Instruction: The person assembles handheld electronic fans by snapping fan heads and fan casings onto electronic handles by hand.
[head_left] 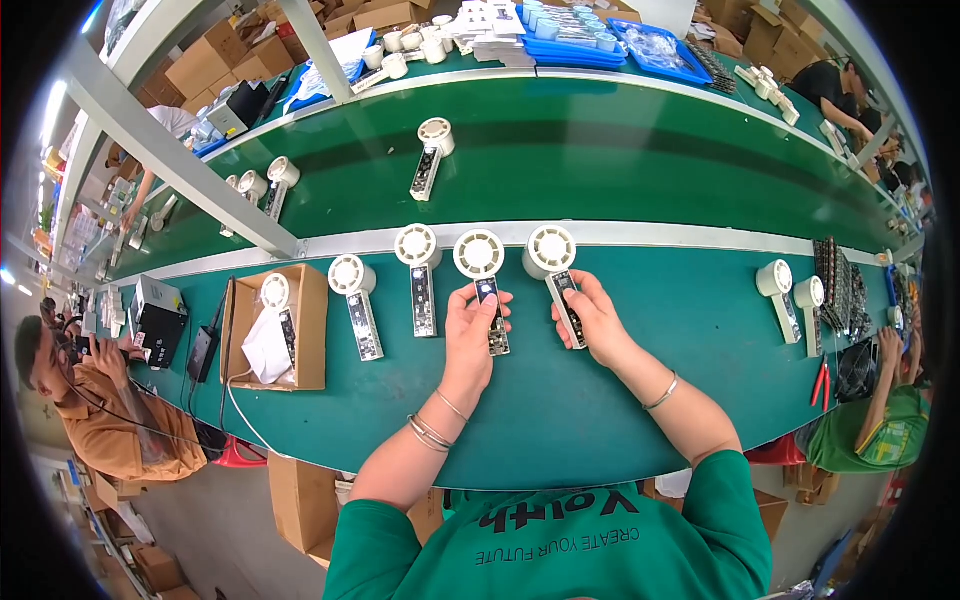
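Observation:
My left hand (467, 328) is closed around the handle of a white handheld fan (479, 254), its thumb on the dark circuit board that shows in the open handle. A second white handheld fan (551, 249) is gripped by its handle in my right hand (597, 322), with the thumb lying along the board. Both fans have their round grille heads pointing away from me. Just left of my left hand lies another fan (416, 246), and beyond it one more fan (350, 276), each with its handle's inside exposed.
A cardboard box (313, 330) at left holds a fan and a white piece. On the green belt (600, 150) beyond the metal rail lies a fan (433, 140). At right are two fans (776, 280), red-handled pliers (821, 382) and stacked dark parts (842, 290). People sit at both sides.

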